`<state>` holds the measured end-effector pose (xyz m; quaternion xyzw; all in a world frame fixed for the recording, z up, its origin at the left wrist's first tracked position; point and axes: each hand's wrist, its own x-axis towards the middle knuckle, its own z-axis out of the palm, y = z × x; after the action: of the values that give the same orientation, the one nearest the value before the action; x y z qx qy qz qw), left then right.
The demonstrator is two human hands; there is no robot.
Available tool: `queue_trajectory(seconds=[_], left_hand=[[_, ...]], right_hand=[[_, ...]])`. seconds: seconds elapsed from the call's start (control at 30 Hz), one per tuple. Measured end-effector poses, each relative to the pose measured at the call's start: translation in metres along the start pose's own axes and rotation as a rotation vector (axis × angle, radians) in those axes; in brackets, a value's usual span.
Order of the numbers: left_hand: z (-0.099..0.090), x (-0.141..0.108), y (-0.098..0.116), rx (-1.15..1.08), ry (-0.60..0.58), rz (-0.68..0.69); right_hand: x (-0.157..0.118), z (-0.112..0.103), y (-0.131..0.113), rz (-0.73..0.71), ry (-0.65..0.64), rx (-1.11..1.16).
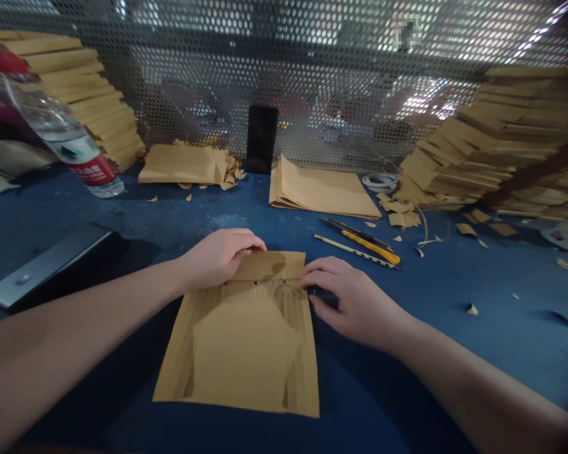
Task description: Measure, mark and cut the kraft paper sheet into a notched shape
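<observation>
A brown kraft paper envelope [246, 353] lies in front of me, its upper part folded into a flap [279, 265]. A shiny see-through strip [260, 290] runs across it just below the flap. My left hand [222, 255] is closed with curled fingers on the flap's upper left corner. At the right edge, beside the strip, my right hand [348, 293] has its fingers and thumb bent together on the paper. A dark patch shows between that thumb and the fingers; I cannot tell whether it is an object or shadow.
Beyond the hands lie a yellow cutter [372, 248], a pencil [353, 251], folded brown paper [324, 189] and a phone [262, 139]. A water bottle [78, 148] and stapler-like tool [52, 265] are left. Tall paper stacks [483, 139] flank the perforated screen [312, 75]. Paper scraps [404, 217] are scattered.
</observation>
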<state>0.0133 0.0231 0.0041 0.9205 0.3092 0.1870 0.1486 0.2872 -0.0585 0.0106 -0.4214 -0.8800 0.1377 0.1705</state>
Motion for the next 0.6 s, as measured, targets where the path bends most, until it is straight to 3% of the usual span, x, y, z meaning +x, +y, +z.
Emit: queue_trajectory(seconds=[0.27,0.4,0.6], left_hand=[[0.003,-0.003,0.008,0.108,0.053,0.189],[0.008,-0.007,0.032,0.137,-0.095,0.355],[0.019,-0.015,0.055,0.193,-0.198,0.265]], right_hand=[[0.002,0.001,0.001,-0.030,0.013,0.031],[0.004,0.001,0.005,-0.028,0.030,0.028],[0.007,0.001,0.004,-0.042,0.030,-0.011]])
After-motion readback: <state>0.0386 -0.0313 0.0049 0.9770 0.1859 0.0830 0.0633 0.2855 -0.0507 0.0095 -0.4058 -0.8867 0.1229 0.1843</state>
